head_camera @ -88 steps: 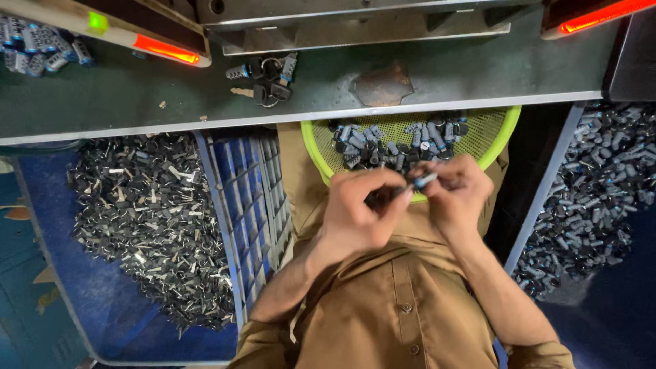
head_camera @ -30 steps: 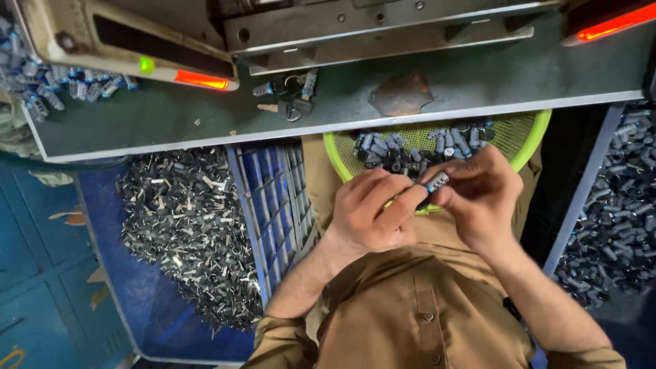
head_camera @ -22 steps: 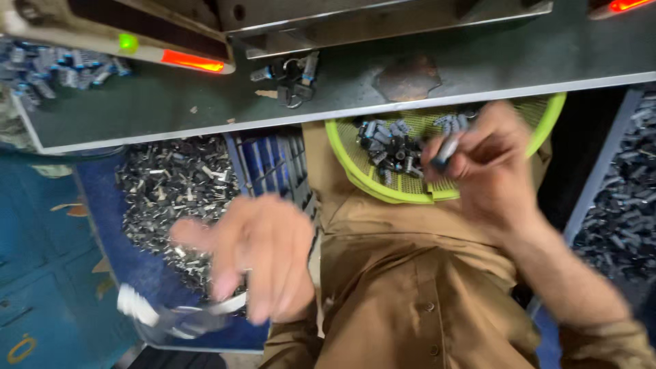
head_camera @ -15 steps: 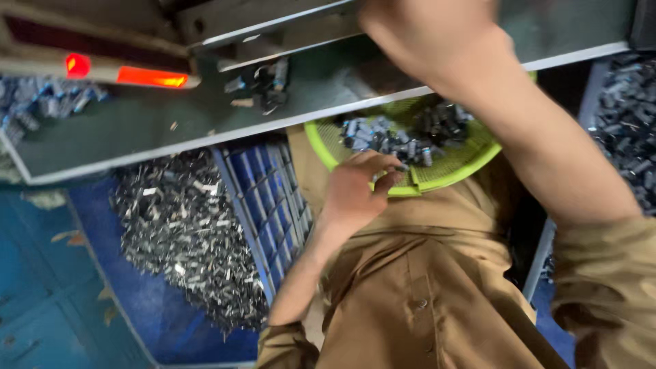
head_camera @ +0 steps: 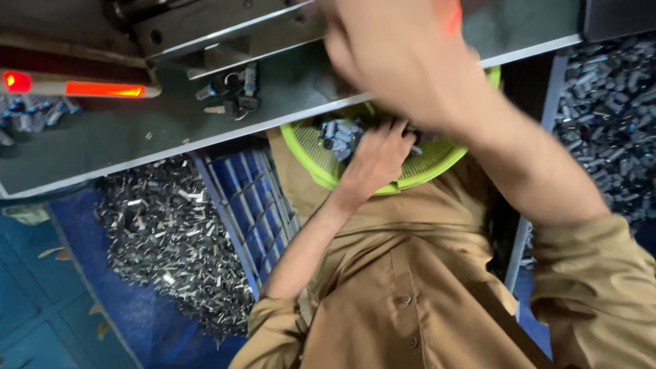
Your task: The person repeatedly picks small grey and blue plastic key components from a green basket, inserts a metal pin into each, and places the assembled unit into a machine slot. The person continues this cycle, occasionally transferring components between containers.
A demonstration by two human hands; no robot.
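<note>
My left hand [head_camera: 378,156] rests in the green mesh basket [head_camera: 307,156] on my lap, fingers curled down among several small grey metal parts [head_camera: 336,134]. Whether it grips one is hidden. My right hand [head_camera: 396,58] is raised high over the grey machine table [head_camera: 123,133], blurred and close to the camera. Its palm faces away, so anything it holds is out of sight.
A pile of shiny metal pieces [head_camera: 171,239] fills a blue crate at the left. A blue lattice crate wall [head_camera: 249,205] stands beside my left forearm. More grey parts [head_camera: 601,102] lie at the right. A red lamp [head_camera: 102,89] glows on the machine; small fittings [head_camera: 236,96] sit on the table.
Both hands were together over the basket with a small part. The left hand swung out left, then returned into the basket. The right hand rose up toward the machine.
</note>
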